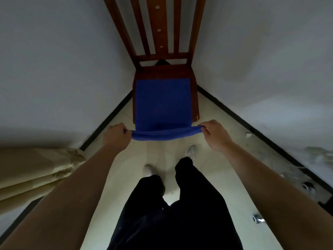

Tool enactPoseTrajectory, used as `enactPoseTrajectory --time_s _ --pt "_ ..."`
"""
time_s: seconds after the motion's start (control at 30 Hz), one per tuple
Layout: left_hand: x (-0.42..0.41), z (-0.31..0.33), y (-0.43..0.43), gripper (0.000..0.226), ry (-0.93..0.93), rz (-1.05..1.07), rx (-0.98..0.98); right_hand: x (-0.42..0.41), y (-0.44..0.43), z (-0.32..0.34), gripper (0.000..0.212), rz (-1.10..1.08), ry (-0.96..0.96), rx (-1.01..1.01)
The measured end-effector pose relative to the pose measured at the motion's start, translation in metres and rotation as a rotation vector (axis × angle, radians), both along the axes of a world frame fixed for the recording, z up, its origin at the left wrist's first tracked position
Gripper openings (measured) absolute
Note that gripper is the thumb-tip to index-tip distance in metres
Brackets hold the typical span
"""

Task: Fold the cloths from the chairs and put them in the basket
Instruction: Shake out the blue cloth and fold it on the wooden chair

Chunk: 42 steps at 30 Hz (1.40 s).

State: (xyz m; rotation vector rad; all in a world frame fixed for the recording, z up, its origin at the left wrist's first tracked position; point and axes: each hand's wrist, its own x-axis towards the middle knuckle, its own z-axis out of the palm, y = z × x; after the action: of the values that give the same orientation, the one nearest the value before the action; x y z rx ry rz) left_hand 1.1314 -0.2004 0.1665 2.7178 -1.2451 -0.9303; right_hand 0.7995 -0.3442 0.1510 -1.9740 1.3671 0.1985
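A blue cloth (163, 103) lies spread flat over the seat of a brown wooden chair (163, 71) that stands in the corner of the room. The cloth's near edge is lifted off the seat's front and stretched taut between my hands. My left hand (116, 135) pinches the near left corner. My right hand (214, 134) pinches the near right corner. No basket is in view.
White walls close in on both sides of the chair, with dark skirting along the pale floor (162, 152). A beige curtain (36, 168) hangs at the left. Small objects and cables (259, 219) lie on the floor at the right. My legs and shoes are below.
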Motion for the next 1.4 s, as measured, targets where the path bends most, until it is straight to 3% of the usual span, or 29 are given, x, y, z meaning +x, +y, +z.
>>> enactPoseTrajectory --time_s 0.3,0.87,1.13,1.23,1.4 --pt "0.042 -0.029 -0.1 0.029 -0.096 0.156 -0.232 0.05 -0.133 -0.034 0.035 -0.038 -0.105 -0.055" --pt "0.135 -0.233 -0.265 0.032 0.051 0.213 -0.19 0.135 -0.255 -0.219 0.038 -0.29 -0.045 -0.027" --pt "0.151 -0.278 -0.283 0.037 0.104 0.239 -0.146 0.149 -0.268 -0.261 0.041 -0.395 0.043 -0.023" --pt "0.14 -0.278 -0.265 0.047 0.166 0.289 -0.117 0.144 -0.254 -0.256 0.049 -0.422 0.1 0.032" --pt "0.11 -0.268 -0.208 0.041 0.147 0.279 0.054 0.122 -0.202 -0.25 0.041 -0.417 0.188 0.153"
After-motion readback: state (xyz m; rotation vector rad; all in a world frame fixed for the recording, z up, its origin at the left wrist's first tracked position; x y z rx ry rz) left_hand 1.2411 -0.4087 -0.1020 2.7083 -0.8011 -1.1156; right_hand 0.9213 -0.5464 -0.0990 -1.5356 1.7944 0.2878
